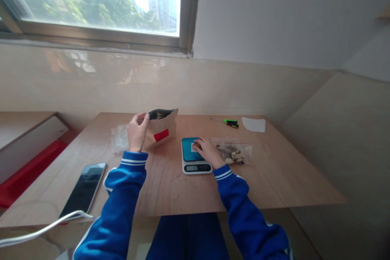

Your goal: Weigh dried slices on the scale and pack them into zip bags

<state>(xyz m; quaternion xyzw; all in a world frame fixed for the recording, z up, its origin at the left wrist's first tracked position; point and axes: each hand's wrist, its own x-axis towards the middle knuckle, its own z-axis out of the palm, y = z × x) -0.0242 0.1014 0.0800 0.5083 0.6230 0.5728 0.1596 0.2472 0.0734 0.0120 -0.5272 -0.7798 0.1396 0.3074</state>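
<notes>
Two hands are at work near the middle of the frame. The left hand (137, 132) pinches the upper edge of a brown paper pouch (161, 128), which stands upright with its mouth open and a red label on its front, just left of centre. The right hand (209, 151) lies flat with its fingers loosely spread, its fingertips on the teal platform of a small digital scale (195, 158) at the centre; whether they grip the small white item under them cannot be told. Both arms wear blue sleeves with white stripes.

Just right of the scale, touching the right hand's outer side, lies a clear plastic bag (236, 152) holding dark and pale pieces. Left of the pouch lies another clear bag (119, 139), flat. All of this rests on a wooden surface (274, 178).

Toward the upper right of the surface lie a screwdriver (227, 122) with a green and black handle and a white paper scrap (254, 124). At lower left lies a dark-screened phone (83, 189) with a white cable (39, 229) running off the frame's left edge. A window (91, 0) fills the upper left.
</notes>
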